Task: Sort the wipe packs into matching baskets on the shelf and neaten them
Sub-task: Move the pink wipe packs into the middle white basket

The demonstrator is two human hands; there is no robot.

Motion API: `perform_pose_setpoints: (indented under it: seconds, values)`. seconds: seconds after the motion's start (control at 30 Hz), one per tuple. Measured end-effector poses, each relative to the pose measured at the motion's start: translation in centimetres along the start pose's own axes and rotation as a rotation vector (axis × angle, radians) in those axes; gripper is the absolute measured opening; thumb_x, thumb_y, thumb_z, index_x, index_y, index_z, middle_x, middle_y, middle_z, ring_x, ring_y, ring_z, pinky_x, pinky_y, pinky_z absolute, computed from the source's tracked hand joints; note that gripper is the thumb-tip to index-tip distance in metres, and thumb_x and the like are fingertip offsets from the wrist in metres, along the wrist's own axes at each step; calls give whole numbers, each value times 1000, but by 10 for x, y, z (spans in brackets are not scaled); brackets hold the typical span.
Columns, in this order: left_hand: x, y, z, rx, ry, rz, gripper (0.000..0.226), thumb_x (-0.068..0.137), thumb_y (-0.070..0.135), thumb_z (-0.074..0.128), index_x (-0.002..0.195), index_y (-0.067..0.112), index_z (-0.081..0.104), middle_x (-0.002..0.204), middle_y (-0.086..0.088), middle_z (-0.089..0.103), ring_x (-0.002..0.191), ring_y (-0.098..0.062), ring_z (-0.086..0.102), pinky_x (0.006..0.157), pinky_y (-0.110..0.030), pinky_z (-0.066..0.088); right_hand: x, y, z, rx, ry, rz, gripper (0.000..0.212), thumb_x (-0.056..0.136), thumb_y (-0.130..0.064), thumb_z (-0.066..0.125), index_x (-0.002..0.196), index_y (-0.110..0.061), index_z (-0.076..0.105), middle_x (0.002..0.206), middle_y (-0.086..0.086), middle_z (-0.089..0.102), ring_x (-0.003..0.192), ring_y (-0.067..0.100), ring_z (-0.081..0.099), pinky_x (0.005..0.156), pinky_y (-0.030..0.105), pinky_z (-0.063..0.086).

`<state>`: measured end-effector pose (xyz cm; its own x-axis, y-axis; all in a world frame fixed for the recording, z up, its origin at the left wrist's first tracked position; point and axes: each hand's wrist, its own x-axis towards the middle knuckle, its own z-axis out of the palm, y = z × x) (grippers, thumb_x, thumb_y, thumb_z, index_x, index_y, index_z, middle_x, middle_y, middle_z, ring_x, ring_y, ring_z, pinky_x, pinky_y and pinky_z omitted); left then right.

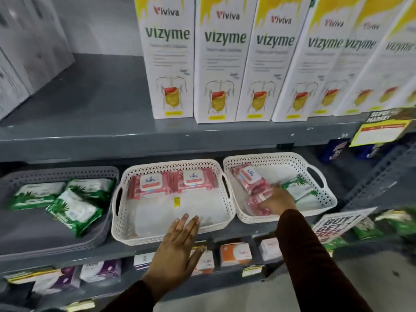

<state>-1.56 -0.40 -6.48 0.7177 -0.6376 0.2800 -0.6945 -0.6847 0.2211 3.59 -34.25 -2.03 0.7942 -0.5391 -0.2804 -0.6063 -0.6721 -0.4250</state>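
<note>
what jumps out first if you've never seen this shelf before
The row of tall white Vizyme boxes on the top shelf grabs the eye first. Below them sit three baskets: a grey basket on the left with green packs, a middle basket with two pink packs at its back, and a right basket mixing pink and green. The right hand reaches into that mixed basket while the left hand rests flat on the middle basket's front rim.

Her left hand [177, 246] lies flat, fingers [186, 221] spread over the front rim of the middle basket [126, 224]; two pink packs [173, 183] sit side by side beyond the fingertips. Her right hand [278, 199] presses into the right basket [324, 203], fingers curled on a pink pack [254, 202], with green packs [297, 188] just past them. The grey basket [56, 174] to the left holds green ones.
</note>
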Motion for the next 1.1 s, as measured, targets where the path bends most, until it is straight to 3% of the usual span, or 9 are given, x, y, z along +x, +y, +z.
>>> perform_pose_setpoints:
  seconds: [0.2, 0.3, 0.4, 0.57, 0.67, 0.77, 0.83, 0.97, 1.1]
  values:
    - [0, 6, 1, 5, 6, -27, 59, 101, 50, 27, 147, 14, 36, 154, -1, 36, 144, -20, 26, 114, -41, 21, -6, 6, -8, 86, 131, -40, 36, 46, -32, 84, 77, -15, 73, 83, 5, 75, 82, 26, 69, 82, 36, 57]
    - [-6, -2, -4, -10, 21, -46, 57, 102, 48, 26, 146, 13, 40, 151, -1, 40, 142, -21, 32, 114, -40, 22, -16, 5, -2, 169, 324, -135, 51, 54, -35, 86, 98, -13, 71, 106, 10, 71, 108, 32, 59, 97, 46, 48]
    - [-14, -13, -6, -20, 35, -69, 55, 102, 45, 32, 146, 14, 39, 152, -1, 40, 142, -20, 31, 116, -41, 23, -40, -14, -11, 344, 445, -295, 79, 62, -30, 89, 131, -14, 54, 128, 9, 58, 122, 28, 45, 103, 39, 38]
    - [-22, -21, -6, -13, 47, -86, 54, 100, 42, 37, 147, 15, 38, 151, 0, 41, 142, -19, 32, 116, -40, 20, -69, -78, 0, 337, 182, -775, 86, 61, -38, 90, 135, -32, 48, 138, -5, 52, 123, 13, 47, 104, 32, 42]
    - [-21, -20, -6, -17, 48, -93, 53, 101, 43, 35, 146, 15, 40, 149, 0, 43, 141, -19, 33, 116, -40, 22, -68, -102, 38, 169, 5, -812, 76, 67, -24, 88, 133, -27, 50, 139, 0, 52, 125, 17, 50, 104, 41, 48]
    - [-23, -19, -5, -27, 52, -85, 53, 101, 44, 35, 147, 17, 38, 150, 1, 42, 142, -18, 31, 115, -42, 24, -60, -110, 71, -135, -51, -806, 63, 82, -10, 72, 140, -22, 50, 159, 2, 36, 143, 24, 39, 115, 45, 39]
    - [-24, -19, -6, -25, 54, -89, 54, 101, 44, 36, 148, 17, 35, 152, 2, 38, 143, -18, 28, 115, -43, 25, -57, -112, 79, -158, -90, -750, 56, 88, -13, 63, 142, -22, 50, 163, 1, 27, 145, 24, 36, 114, 44, 40]
    - [-13, -11, -6, 11, 57, -111, 58, 101, 45, 35, 149, 14, 32, 155, -2, 32, 146, -20, 20, 117, -43, 19, -54, -106, 64, 47, -17, -732, 36, 96, -28, 56, 130, -17, 61, 148, 5, 50, 123, 23, 58, 104, 37, 47]
    - [-1, 1, -1, 36, 7, -64, 61, 101, 48, 29, 149, 10, 31, 154, -8, 35, 145, -24, 22, 116, -43, 18, -20, -75, 50, 210, 414, -578, 18, 91, -16, 54, 100, -10, 69, 101, 12, 73, 92, 29, 68, 80, 38, 57]
